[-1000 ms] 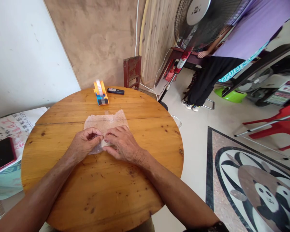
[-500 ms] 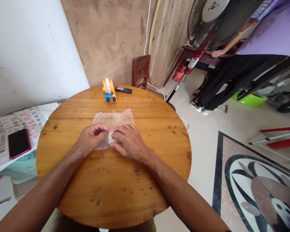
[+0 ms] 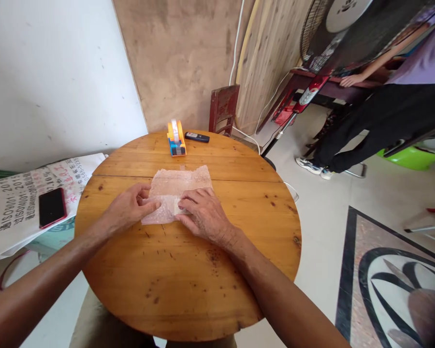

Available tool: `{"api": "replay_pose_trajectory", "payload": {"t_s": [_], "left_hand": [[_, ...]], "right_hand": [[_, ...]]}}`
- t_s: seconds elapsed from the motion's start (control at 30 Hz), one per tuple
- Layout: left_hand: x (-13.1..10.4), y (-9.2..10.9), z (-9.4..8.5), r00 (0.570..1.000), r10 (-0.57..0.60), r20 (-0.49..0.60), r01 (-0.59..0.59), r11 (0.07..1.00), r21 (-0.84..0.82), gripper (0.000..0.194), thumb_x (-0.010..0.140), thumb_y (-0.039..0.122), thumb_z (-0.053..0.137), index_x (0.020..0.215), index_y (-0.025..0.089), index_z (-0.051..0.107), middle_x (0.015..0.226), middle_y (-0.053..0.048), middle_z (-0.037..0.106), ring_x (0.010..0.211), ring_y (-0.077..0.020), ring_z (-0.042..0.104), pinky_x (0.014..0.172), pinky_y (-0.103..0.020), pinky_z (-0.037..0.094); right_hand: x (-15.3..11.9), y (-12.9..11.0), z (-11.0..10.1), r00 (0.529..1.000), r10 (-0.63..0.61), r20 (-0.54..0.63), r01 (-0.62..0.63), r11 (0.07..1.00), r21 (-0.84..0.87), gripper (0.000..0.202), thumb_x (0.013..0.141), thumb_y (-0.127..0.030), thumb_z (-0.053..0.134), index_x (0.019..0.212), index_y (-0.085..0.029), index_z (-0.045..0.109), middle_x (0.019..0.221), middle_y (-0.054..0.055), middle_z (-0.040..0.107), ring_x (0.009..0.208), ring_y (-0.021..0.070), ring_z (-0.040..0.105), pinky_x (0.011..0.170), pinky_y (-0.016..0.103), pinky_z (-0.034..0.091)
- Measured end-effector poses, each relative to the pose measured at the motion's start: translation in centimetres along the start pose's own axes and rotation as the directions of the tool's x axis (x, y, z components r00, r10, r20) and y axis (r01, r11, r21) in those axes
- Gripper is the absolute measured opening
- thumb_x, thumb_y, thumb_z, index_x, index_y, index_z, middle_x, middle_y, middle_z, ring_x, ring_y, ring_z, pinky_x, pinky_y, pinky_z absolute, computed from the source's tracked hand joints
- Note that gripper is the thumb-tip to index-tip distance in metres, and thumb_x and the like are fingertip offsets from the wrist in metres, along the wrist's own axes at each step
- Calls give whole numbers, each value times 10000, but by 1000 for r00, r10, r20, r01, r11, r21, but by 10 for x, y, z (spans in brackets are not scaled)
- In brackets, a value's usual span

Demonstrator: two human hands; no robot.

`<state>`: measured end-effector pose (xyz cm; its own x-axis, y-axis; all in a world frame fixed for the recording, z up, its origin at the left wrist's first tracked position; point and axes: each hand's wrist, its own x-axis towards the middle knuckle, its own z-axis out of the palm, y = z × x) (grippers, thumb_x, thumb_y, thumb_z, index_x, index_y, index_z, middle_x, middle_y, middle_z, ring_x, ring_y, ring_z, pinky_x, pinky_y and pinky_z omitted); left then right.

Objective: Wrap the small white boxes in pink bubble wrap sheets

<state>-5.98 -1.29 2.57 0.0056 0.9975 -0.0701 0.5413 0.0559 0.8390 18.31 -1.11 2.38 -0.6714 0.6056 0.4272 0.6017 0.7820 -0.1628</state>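
A sheet of clear bubble wrap [image 3: 181, 181] lies on the round wooden table [image 3: 188, 280], its near part folded over. My left hand [image 3: 132, 207] pinches the left edge of the folded part between thumb and fingers. Curled over the right part of the fold, my right hand [image 3: 203, 212] grips the wrap around a small pale item whose shape is mostly hidden. Beyond the sheet, an orange and blue tape dispenser [image 3: 176, 138] stands near the far edge, beside a dark remote-like object [image 3: 197, 137].
A phone [image 3: 52, 208] rests on a white printed sack [image 3: 18, 208] at left. Behind the table stands a red wooden chair [image 3: 224, 108]. At right are a standing fan [image 3: 311, 92] and a person in black trousers [image 3: 377, 116], one hand on a dark red table.
My left hand has moved left along the wrap, exposing more of the folded part. The right hand keeps its hold. The whole view has shifted, so things appear farther right.
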Motion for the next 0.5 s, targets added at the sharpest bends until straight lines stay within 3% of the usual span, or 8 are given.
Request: {"api": "replay_pose_trajectory", "payload": {"t_s": [0.1,0.2,0.33,0.5], "left_hand": [[-7,0,-7,997,-76,11,74,990,121,677,590,530,773,1133,152,631,737,-11,650,653,-202,599,560,-273,422],[-12,9,-13,977,-207,57,202,976,81,740,559,521,792,1158,134,594,645,-1,641,570,-200,589,472,-263,394],[-12,23,-10,928,-345,140,349,937,-7,546,581,498,784,973,154,624,491,12,597,406,-166,514,375,-243,320],[-7,28,0,905,-392,164,407,911,-70,358,608,473,775,700,164,621,433,26,539,312,-87,367,346,-221,225]], "right_hand": [[1,-2,-1,1000,9,18,-8,1000,-24,202,907,-375,606,932,-177,641,1054,79,672,929,224,522,862,369,324],[2,-6,-5,999,15,48,-11,998,-66,193,915,-357,595,985,-183,639,1078,80,663,921,228,513,853,374,322],[3,-11,-8,997,0,81,14,985,-170,192,940,-348,553,1049,-213,633,1069,73,639,918,233,502,851,392,311],[4,-15,-6,995,-6,102,28,975,-221,194,967,-329,504,1069,-221,629,1040,87,611,933,234,492,886,426,305]]}}
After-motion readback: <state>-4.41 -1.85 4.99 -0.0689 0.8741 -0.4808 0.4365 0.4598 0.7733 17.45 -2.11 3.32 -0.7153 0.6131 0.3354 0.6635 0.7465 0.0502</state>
